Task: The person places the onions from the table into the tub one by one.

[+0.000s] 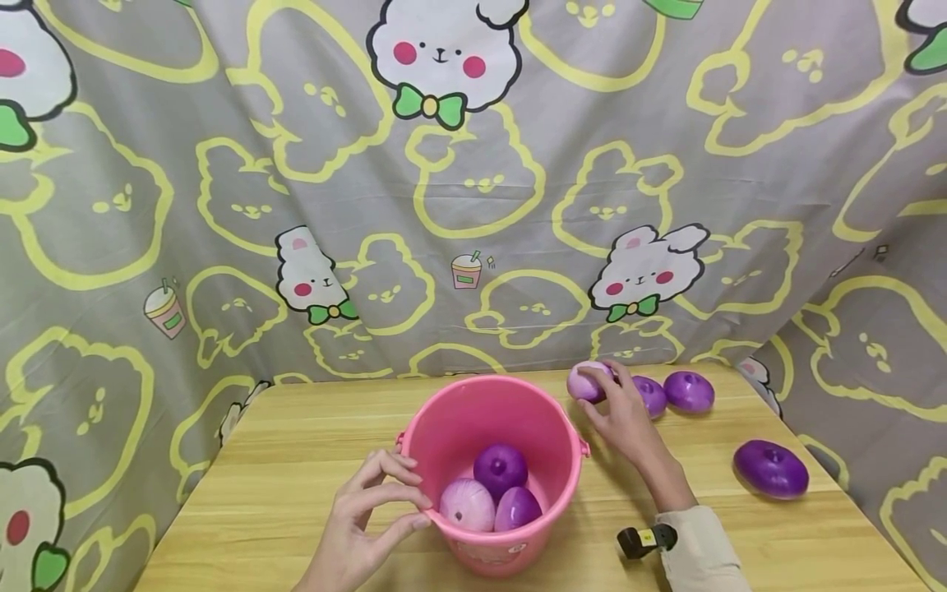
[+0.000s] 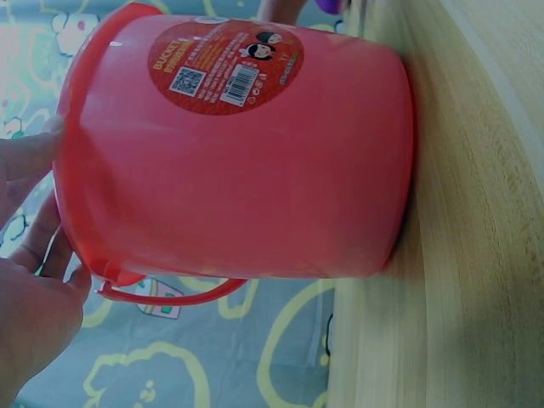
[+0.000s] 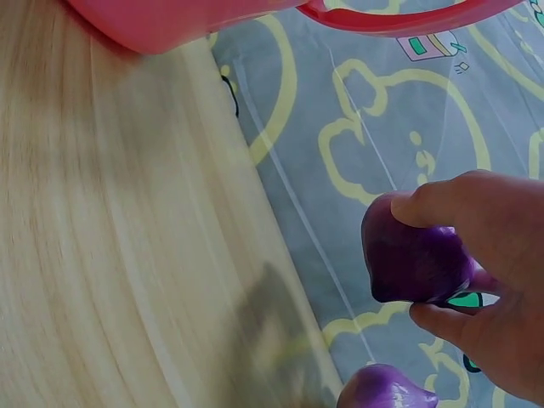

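Note:
A pink bucket [image 1: 510,403] stands upright with several purple onions inside, among them a dark onion [image 1: 500,470] and a paler onion [image 1: 468,505]. My left hand [image 1: 370,514] holds the bucket's rim at its near left side, thumb and fingertips at the edge. In the left wrist view, these fingers [image 2: 38,238] lie along the rim, above the bucket's smooth side. Beyond the bucket to the right, my right hand [image 1: 621,411] grips another onion [image 1: 589,381]. The right wrist view shows this purple onion [image 3: 416,251] between thumb and fingers, held above the table.
Two purple onions [image 1: 689,391] sit by my right hand at the back of the wooden table [image 1: 311,460]. A wide, flat onion [image 1: 771,469] lies farther right. The bucket's handle [image 2: 178,297] hangs down. A patterned curtain [image 1: 414,312] rises behind the table.

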The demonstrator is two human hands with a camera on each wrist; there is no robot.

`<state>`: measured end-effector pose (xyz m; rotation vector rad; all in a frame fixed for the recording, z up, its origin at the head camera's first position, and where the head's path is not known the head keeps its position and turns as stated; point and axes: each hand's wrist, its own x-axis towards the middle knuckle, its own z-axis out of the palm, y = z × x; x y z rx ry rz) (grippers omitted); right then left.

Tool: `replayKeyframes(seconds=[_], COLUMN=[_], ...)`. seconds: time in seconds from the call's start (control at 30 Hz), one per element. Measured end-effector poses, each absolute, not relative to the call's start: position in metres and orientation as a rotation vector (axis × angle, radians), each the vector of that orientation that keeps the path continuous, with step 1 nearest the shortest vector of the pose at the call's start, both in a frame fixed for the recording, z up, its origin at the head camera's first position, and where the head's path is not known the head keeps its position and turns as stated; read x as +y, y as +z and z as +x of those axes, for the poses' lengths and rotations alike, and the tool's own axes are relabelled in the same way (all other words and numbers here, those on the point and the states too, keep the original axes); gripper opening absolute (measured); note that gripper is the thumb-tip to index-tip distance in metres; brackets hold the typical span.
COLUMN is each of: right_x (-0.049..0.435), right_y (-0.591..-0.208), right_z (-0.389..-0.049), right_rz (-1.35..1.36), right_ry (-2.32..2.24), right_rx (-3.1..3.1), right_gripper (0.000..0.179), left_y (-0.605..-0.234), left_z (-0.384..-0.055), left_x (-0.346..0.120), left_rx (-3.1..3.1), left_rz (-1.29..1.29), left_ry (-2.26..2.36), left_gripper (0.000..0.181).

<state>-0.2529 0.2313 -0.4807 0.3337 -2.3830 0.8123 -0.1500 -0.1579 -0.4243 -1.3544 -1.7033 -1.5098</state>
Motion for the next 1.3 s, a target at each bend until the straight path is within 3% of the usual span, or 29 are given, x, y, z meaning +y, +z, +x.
replayKeyframes(seconds=[1.3], right_x=[0.236], right_y=[-0.453], right_z=[-0.237], right_rz=[0.281], right_ry=[0.799], right_rx=[-2.362], right_gripper=[0.056], left_y=[-0.427], left_z=[-0.151], left_x=[-0.158], left_rx=[-1.704], left_rz=[-1.357], left_ry=[-1.502], left_gripper=[0.025])
